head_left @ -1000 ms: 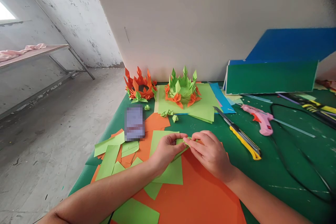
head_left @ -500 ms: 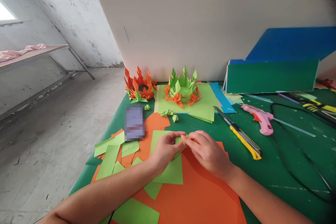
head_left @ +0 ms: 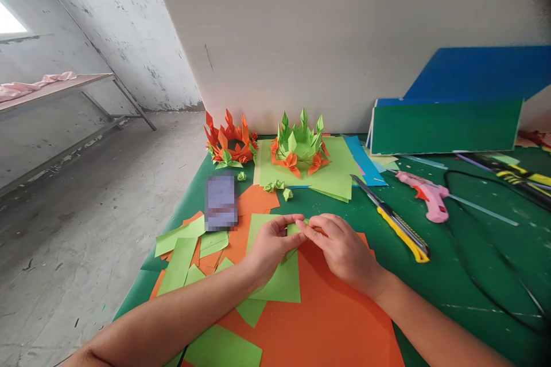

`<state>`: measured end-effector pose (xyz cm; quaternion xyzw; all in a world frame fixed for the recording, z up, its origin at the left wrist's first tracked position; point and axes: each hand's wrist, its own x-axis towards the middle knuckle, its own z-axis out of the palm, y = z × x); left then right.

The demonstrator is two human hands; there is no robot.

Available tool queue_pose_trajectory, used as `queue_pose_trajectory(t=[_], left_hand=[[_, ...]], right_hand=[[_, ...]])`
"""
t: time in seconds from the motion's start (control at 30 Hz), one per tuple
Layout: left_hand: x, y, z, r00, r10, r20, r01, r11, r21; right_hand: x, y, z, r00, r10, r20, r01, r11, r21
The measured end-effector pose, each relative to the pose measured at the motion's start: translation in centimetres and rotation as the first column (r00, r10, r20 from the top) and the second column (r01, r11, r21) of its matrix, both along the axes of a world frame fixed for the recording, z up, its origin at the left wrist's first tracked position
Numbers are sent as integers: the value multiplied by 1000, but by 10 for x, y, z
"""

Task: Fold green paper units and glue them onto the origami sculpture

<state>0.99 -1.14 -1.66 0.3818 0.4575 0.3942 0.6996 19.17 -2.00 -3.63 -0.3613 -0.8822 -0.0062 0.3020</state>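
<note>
Green paper piece (head_left: 306, 222), small and mostly hidden, is pinched by the fingertips of both left hand (head_left: 273, 245) and right hand (head_left: 342, 242), seemingly to steady it, above orange paper (head_left: 327, 321).

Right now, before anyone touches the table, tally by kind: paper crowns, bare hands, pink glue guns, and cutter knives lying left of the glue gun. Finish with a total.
Paper crowns: 2 (orange crown, green crown)
Bare hands: 2 (left hand, right hand)
Pink glue gun: 1
Cutter knife: 1
Total: 6
</note>
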Motion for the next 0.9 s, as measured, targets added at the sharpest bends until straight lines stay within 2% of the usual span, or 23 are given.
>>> queue_pose_trajectory(t=[0.33,0.4,0.5,0.63,0.7,0.8,0.9], left_hand=[[-1,0,6,998,18,53,-17,1000,-18],[-1,0,6,998,20,61,-19,1000,-23],[-1,1,4,997,11,74,-8,999,-51],[1,2,5,1000,-20,15,21,998,-54],[2,1,6,999,-47,-27,47,999,-5],[4,-1,7,995,-87,-51,90,993,71],[6,-4,7,992,-111,-58,117,987,115]], right_hand=[[-1,-2,-1,998,-34,46,35,999,-25],[-2,-3,-1,1000,-26,-9,25,997,-79],[-1,-2,0,983,-19,-184,-22,975,-221],[2,2,4,892,-147,-427,-44,913,-406],[1,3,5,861,-208,-463,-44,878,-477],[-2,2,5,838,-223,-498,-94,840,-534],[-5,1,3,830,-222,-512,-112,833,-543]])
